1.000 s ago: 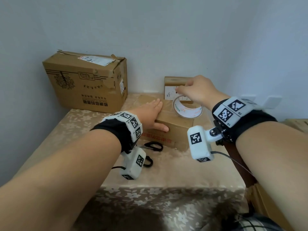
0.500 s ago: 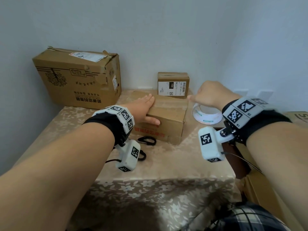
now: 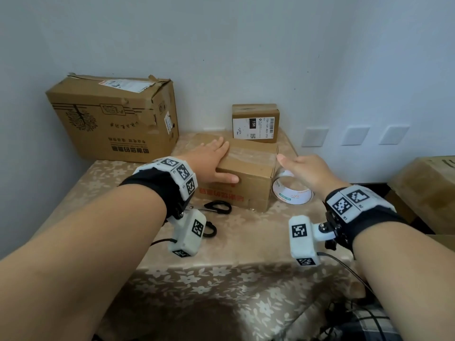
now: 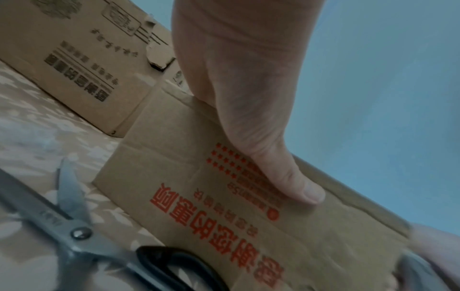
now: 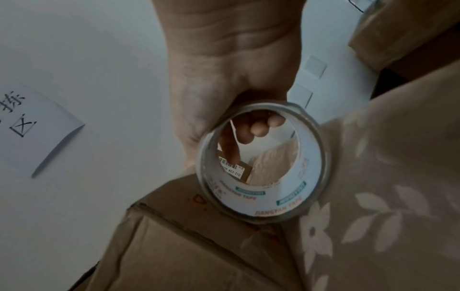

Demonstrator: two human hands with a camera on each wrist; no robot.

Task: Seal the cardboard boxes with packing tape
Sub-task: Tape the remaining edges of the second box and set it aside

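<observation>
A medium cardboard box [image 3: 251, 175] with red print stands mid-table, a shiny strip of clear tape across its top. My left hand [image 3: 211, 158] lies flat on the box's near left top, with the thumb [image 4: 298, 189] pressed against the front face. My right hand [image 3: 307, 171] grips the packing tape roll [image 3: 293, 195] just beside the box's right side, low near the tablecloth. In the right wrist view my fingers [image 5: 259, 128] curl round the far rim of the roll [image 5: 281, 198].
Black-handled scissors [image 3: 218, 207] lie on the floral tablecloth [image 3: 234, 242] in front of the box. A large box [image 3: 113, 119] stands at the back left against the wall, a small labelled box [image 3: 256, 123] behind the medium one. Another box [image 3: 423, 183] sits off the table's right.
My right hand has carried the tape roll from the far top of the box, rightward and down past its right edge. The left hand stays pressed on the box.
</observation>
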